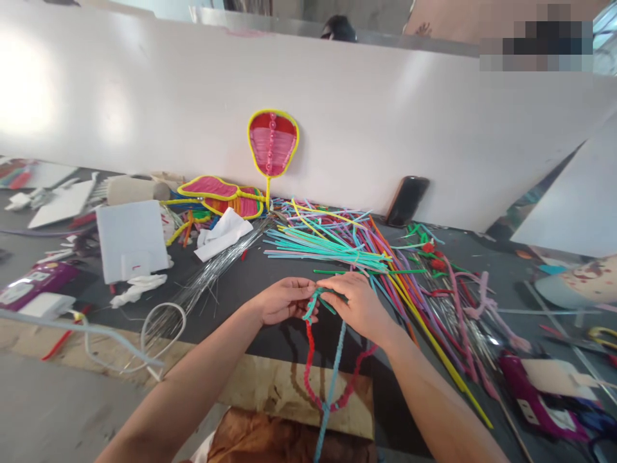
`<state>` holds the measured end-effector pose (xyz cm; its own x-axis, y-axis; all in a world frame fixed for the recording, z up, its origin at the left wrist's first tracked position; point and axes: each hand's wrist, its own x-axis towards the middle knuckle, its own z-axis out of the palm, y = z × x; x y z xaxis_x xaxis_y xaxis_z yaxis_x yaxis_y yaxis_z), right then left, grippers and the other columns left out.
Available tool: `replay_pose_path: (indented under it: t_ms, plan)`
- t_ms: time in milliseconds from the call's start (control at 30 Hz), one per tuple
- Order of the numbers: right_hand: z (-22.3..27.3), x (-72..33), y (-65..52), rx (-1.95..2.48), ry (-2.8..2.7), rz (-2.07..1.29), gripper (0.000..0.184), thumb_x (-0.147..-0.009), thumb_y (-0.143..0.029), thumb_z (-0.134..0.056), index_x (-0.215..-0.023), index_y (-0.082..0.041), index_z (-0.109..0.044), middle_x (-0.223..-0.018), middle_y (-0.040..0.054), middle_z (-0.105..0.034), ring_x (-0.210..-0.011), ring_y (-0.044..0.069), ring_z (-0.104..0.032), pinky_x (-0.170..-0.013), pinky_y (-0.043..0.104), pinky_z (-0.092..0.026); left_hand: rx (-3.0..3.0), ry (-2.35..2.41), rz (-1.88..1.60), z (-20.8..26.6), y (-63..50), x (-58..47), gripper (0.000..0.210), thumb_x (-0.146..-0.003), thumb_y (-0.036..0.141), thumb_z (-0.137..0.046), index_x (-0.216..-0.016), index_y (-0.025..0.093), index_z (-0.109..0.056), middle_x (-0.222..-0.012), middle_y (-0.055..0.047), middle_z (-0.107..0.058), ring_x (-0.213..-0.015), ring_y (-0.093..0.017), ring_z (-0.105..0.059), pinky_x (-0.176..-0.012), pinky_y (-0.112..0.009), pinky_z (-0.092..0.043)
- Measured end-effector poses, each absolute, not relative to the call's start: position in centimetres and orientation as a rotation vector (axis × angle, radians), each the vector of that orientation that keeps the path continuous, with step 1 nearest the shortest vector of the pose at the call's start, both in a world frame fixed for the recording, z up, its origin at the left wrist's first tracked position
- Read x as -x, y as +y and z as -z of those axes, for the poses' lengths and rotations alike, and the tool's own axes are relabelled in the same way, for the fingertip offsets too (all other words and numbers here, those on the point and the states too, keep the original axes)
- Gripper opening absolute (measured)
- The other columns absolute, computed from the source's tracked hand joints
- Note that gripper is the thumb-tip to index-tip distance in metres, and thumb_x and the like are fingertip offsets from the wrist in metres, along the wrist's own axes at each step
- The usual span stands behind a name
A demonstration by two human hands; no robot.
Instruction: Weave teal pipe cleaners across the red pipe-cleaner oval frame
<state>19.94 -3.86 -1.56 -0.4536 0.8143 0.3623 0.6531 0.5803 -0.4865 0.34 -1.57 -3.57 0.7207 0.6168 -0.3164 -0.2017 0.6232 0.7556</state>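
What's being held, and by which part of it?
The left hand and right hand pinch a teal fuzzy strand at its upper stretch, above the hanging red strand; exact fingertip contact is partly hidden.

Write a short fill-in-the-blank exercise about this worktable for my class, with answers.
1. The upright pink-and-red ornament has a ____ border.
2. The smartphone stands to the ____ of that ornament in the picture.
3. Just below the left hand, the twisted hanging strand is ____.

Missing words: yellow; right; red.
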Motion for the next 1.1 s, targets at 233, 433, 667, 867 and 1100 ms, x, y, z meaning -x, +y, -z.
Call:
replay_pose_path:
  t_ms: [233,433,667,867,1100]
  plan:
    - [1.70,-19.60,-4.20,1.097,-2.240,-0.388,0.016,-0.088,-0.024,-0.054,-0.101,-0.025,-0.064,-0.096,0.0016,-0.071,-0.089,0.016,-0.063,-0.088,0.036,-0.035,-0.796,0.559,-0.524,3.75,-1.76,-0.50,0.029,-0.068,0.036,-0.074,-0.079,0.012,-0.061,-0.076,-0.005,-0.064,-0.071,-0.014,-0.062,-0.071,-0.026,-0.047]
    - [1.61,-19.59,-4.58,1.036,-2.239,-0.321,0.017,-0.090,-0.026,-0.052,-0.102,-0.026,-0.064,-0.094,0.0012,-0.071,-0.086,0.015,-0.062,-0.088,0.035,-0.033,-0.805,0.575,-0.498,3.48,-1.74,-0.38,0.032,-0.061,0.036,-0.079,-0.075,0.012,-0.062,-0.067,0.000,-0.059,-0.060,-0.011,-0.058,-0.069,-0.027,-0.047]
    - [1.66,-19.65,-4.55,1.017,-2.248,-0.233,0.018,-0.091,-0.026,-0.050,-0.101,-0.026,-0.065,-0.091,0.0007,-0.071,-0.082,0.014,-0.062,-0.086,0.033,-0.035,-0.865,0.649,-0.565,3.86,-1.66,-0.50,0.028,-0.060,0.034,-0.079,-0.066,0.011,-0.063,-0.059,0.000,-0.056,-0.056,-0.009,-0.051,-0.059,-0.021,-0.039]
    - [1.60,-19.76,-4.66,1.028,-2.276,-0.011,0.017,-0.090,-0.022,-0.050,-0.097,-0.024,-0.065,-0.088,0.0010,-0.072,-0.079,0.015,-0.062,-0.091,0.037,-0.031,-0.972,0.674,-0.593,3.55,-1.58,-0.50,0.031,-0.067,0.040,-0.073,-0.065,0.011,-0.062,-0.058,0.000,-0.054,-0.054,-0.009,-0.046,-0.058,-0.022,-0.036]
    - [1.92,-19.62,-4.73,1.053,-2.307,0.108,0.018,-0.089,-0.018,-0.050,-0.102,-0.022,-0.062,-0.090,0.0011,-0.071,-0.079,0.015,-0.060,-0.093,0.038,-0.030,-1.281,0.681,-0.643,2.89,-1.35,-0.16,0.030,-0.076,0.041,-0.064,-0.069,0.012,-0.061,-0.061,0.001,-0.050,-0.059,-0.009,-0.041,-0.058,-0.021,-0.034]
